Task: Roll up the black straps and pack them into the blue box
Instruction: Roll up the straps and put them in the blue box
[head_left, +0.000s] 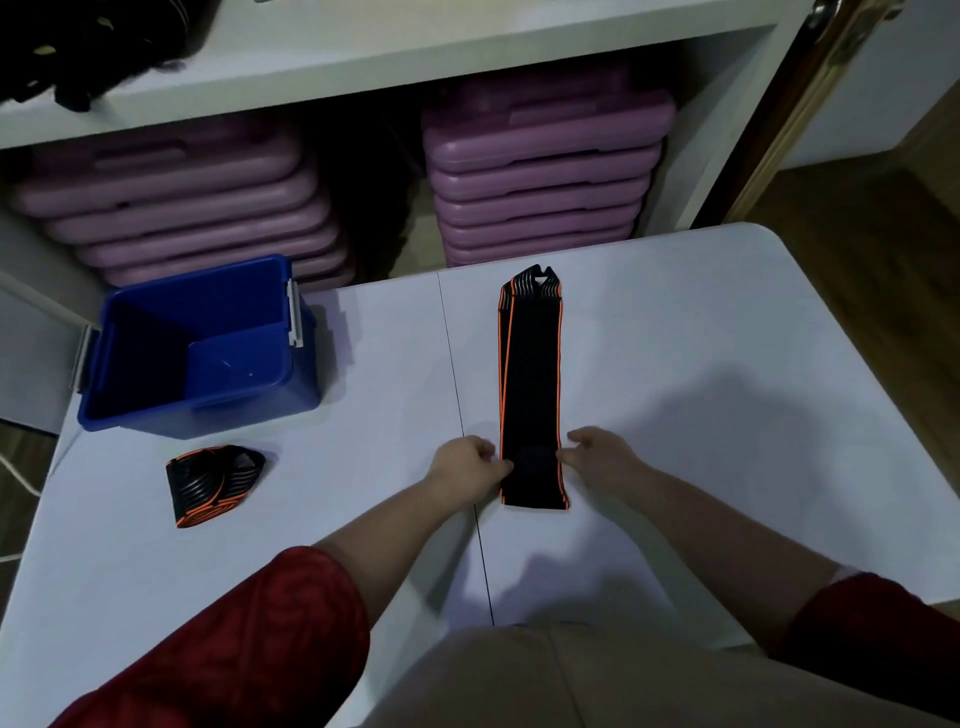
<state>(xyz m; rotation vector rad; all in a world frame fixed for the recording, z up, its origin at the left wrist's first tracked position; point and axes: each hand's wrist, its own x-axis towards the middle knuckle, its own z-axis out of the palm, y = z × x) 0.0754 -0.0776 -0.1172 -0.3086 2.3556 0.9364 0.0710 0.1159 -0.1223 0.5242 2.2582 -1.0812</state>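
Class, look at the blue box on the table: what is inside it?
The blue box looks empty: bare floor and inner walls show, no straps. Its near inside wall is hidden behind the front rim.

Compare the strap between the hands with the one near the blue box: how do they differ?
The long strap lies flat and stretched out; the bundled strap is already wound into a compact heap. Both hands, left hand and right hand, touch the long strap's near end; the bundled strap lies untouched. Both are black with orange edging.
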